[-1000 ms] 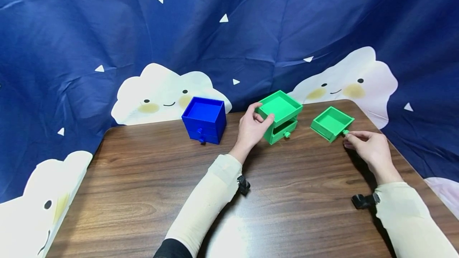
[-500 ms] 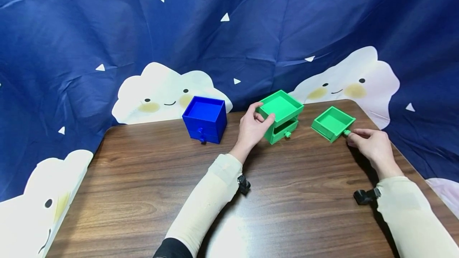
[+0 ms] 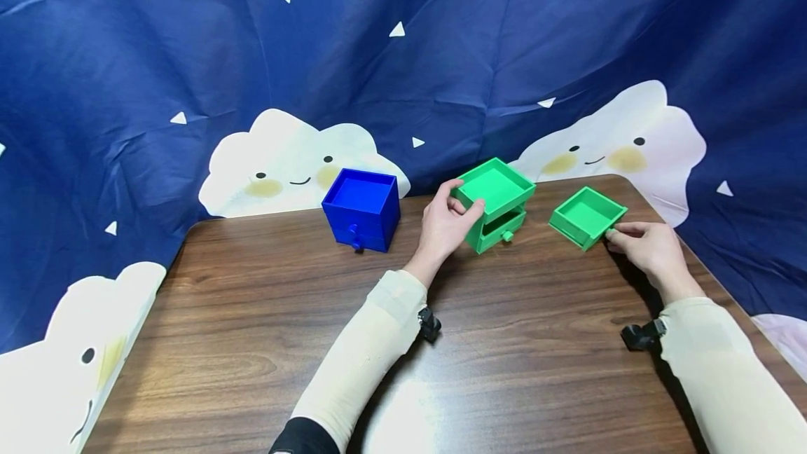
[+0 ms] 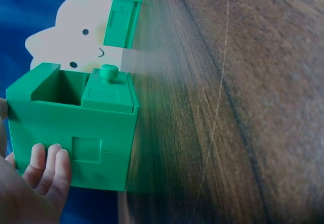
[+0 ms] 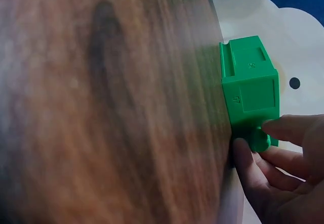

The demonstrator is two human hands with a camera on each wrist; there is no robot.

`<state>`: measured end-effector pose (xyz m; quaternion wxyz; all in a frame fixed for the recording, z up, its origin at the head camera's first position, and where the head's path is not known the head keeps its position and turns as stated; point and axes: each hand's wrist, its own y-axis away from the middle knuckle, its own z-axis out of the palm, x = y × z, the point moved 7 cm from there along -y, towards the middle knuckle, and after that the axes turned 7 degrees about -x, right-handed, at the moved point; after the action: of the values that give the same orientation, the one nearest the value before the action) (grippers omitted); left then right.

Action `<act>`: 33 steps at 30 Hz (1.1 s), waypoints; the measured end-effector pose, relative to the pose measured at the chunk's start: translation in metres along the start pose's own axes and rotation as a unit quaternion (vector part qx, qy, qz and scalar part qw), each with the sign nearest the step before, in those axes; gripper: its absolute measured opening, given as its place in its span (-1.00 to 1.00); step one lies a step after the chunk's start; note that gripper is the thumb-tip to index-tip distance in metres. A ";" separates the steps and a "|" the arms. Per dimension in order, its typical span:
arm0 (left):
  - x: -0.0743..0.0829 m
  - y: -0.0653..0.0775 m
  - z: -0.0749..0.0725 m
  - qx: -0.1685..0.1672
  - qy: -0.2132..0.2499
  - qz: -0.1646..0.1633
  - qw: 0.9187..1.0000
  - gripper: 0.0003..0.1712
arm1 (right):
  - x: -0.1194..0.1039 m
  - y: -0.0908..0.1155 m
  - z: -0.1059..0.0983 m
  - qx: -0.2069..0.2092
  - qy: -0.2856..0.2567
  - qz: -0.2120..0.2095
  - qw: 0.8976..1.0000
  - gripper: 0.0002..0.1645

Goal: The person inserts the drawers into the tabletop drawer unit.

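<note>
In the head view my left hand grips the upper rim of a small green drawer cabinet, thumb at the front and index finger at the left side. The cabinet has a shallow tray top, a dark open slot beneath it, and a lower drawer with a round knob. A separate green drawer lies to the cabinet's right, its inside bare. My right hand is at that drawer's right corner; in the right wrist view its thumb and fingers close around the drawer's round knob.
A blue drawer cabinet stands left of the green one, near the back edge. Both rest on a brown wood-grain table. Behind hangs a dark blue cloth with white clouds and triangles.
My right hand has shifted slightly up in the head view, and its fingertips now cover most of the loose drawer's knob. The left hand and the green cabinet hold still.
</note>
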<state>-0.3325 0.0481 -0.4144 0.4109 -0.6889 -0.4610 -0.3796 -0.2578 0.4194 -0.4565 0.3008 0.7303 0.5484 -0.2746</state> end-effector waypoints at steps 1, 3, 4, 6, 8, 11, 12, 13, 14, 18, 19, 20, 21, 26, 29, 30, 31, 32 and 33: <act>0.000 0.000 0.000 -0.001 0.001 0.000 1.000 -0.38 | 0.000 0.000 0.000 -0.001 0.003 0.000 1.000 -0.35; 0.001 0.000 0.000 -0.002 0.002 -0.001 1.000 -0.38 | -0.001 -0.001 0.000 -0.002 0.006 0.000 1.000 -0.36; 0.001 0.001 0.000 -0.002 0.002 0.000 1.000 -0.38 | -0.001 -0.002 0.001 -0.002 0.006 0.000 1.000 -0.37; 0.001 0.001 0.000 -0.002 0.005 -0.001 1.000 -0.38 | 0.000 -0.002 0.002 -0.003 -0.004 0.000 1.000 -0.38; 0.000 0.001 0.001 -0.002 0.007 -0.002 1.000 -0.37 | 0.001 -0.003 0.003 -0.004 -0.021 -0.001 1.000 -0.39; 0.000 0.001 0.001 -0.002 0.009 -0.005 1.000 -0.37 | 0.003 -0.002 0.004 -0.002 -0.048 -0.001 0.999 -0.41; -0.001 0.001 0.001 -0.003 0.009 -0.005 1.000 -0.37 | 0.003 -0.003 0.005 -0.001 -0.053 -0.001 0.999 -0.41; 0.000 0.002 0.001 -0.002 0.010 -0.005 1.000 -0.37 | 0.003 -0.003 0.005 -0.002 -0.060 -0.001 0.998 -0.42; 0.000 0.002 0.001 -0.002 0.011 -0.004 1.000 -0.37 | 0.004 -0.003 0.005 -0.002 -0.064 0.001 0.998 -0.42; 0.000 0.001 0.001 -0.002 0.008 -0.003 1.000 -0.37 | 0.004 -0.002 0.005 -0.003 -0.075 0.004 0.997 -0.44; 0.000 0.001 0.000 -0.001 0.007 -0.002 1.000 -0.37 | 0.004 -0.002 0.005 -0.003 -0.077 0.005 0.997 -0.44; 0.000 0.001 0.000 -0.001 0.006 -0.002 1.000 -0.37 | 0.004 -0.001 0.005 -0.003 -0.079 0.005 0.997 -0.44; 0.000 0.001 0.000 -0.001 0.006 -0.002 1.000 -0.37 | 0.004 -0.001 0.005 -0.004 -0.082 0.004 0.997 -0.44; 0.001 0.001 -0.001 0.000 0.008 -0.002 1.000 -0.37 | 0.003 0.001 0.006 -0.014 -0.110 0.002 0.994 -0.44; 0.001 0.001 -0.001 -0.002 0.008 -0.002 1.000 -0.37 | 0.003 0.003 0.007 -0.025 -0.138 0.004 0.990 -0.55; 0.001 0.001 0.000 -0.002 0.008 -0.002 1.000 -0.37 | 0.004 0.004 0.008 -0.028 -0.148 0.005 0.989 -0.62; 0.001 0.001 0.000 -0.002 0.007 -0.002 1.000 -0.37 | 0.004 0.005 0.008 -0.031 -0.158 0.005 0.987 -0.70; 0.001 0.001 0.000 -0.003 0.007 -0.002 1.000 -0.37 | 0.004 0.006 0.008 -0.033 -0.170 0.005 0.985 -0.80; 0.001 0.001 0.000 -0.003 0.007 -0.002 1.000 -0.37 | 0.005 0.006 0.008 -0.033 -0.183 0.006 0.983 -0.88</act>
<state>-0.3314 0.0484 -0.4133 0.4108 -0.6866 -0.4585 -0.3866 -0.2511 0.4150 -0.4648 0.4212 0.6606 0.4888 -0.3837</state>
